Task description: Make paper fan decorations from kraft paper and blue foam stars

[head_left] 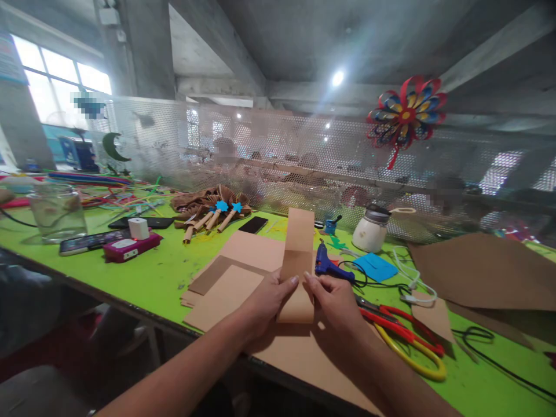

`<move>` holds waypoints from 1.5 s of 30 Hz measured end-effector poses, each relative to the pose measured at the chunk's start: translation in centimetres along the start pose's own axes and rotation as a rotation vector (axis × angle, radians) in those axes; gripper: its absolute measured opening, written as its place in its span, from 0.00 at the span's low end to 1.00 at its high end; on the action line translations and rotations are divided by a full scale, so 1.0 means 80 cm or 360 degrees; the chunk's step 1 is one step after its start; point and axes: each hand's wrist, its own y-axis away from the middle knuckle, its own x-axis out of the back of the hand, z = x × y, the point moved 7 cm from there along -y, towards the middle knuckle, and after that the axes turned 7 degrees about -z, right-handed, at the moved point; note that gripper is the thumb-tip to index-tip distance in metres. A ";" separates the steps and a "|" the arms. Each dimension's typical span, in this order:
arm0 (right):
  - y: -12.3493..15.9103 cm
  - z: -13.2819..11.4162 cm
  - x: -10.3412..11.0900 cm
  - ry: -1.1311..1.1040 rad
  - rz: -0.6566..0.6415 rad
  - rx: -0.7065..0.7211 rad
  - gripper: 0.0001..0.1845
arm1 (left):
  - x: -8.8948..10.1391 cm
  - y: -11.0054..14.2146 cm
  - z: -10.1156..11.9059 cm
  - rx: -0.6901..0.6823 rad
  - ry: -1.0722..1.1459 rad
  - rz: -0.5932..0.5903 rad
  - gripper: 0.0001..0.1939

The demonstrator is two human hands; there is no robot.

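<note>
A strip of brown kraft paper (299, 231) stands up in front of me, creased across its middle and curving at the lower end. My left hand (269, 304) grips its left edge, thumb on the near face. At the opposite edge my right hand (334, 298) pinches the same strip between thumb and fingers. Beneath both hands lie larger kraft paper sheets (230, 289), overlapping on the green table (169, 289). A blue glue gun (324, 262) rests just beyond my right hand. Scissors with red handles (412, 327) and yellow-handled scissors (417, 362) lie beside my right forearm.
Paper-wrapped sticks with blue shapes (212, 217), a black phone (253, 225) and a magenta power strip (130, 246) lie left. At right are a white jar (370, 230), blue folded piece (376, 267), cables and brown paper (486, 272). A perforated screen (269, 139) borders the back.
</note>
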 end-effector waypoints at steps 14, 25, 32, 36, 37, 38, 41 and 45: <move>0.004 -0.012 -0.001 -0.0928 -0.0338 -0.0254 0.16 | -0.028 0.011 -0.008 0.0346 0.0066 -0.0477 0.18; -0.001 -0.002 0.021 -0.0883 -0.0027 -0.0227 0.17 | -0.031 0.012 -0.003 0.0251 0.0059 -0.0489 0.26; -0.006 0.006 0.025 -0.0955 0.0008 -0.0207 0.16 | -0.036 0.018 -0.001 0.0153 -0.0081 -0.0518 0.30; -0.009 0.012 0.031 -0.0887 0.0024 -0.0189 0.16 | -0.037 0.019 -0.003 0.0154 -0.0061 -0.0515 0.30; -0.010 0.013 0.033 -0.0863 0.0033 -0.0190 0.16 | -0.037 0.019 -0.003 0.0139 -0.0067 -0.0509 0.29; -0.011 0.015 0.034 -0.0845 0.0038 -0.0189 0.16 | -0.037 0.018 -0.002 0.0118 -0.0076 -0.0506 0.29; -0.013 0.016 0.035 -0.0843 0.0027 -0.0176 0.18 | -0.036 0.016 -0.002 0.0071 -0.0114 -0.0512 0.28; -0.014 0.016 0.034 -0.0839 0.0002 -0.0206 0.19 | -0.033 0.015 -0.004 0.0096 -0.0128 -0.0492 0.28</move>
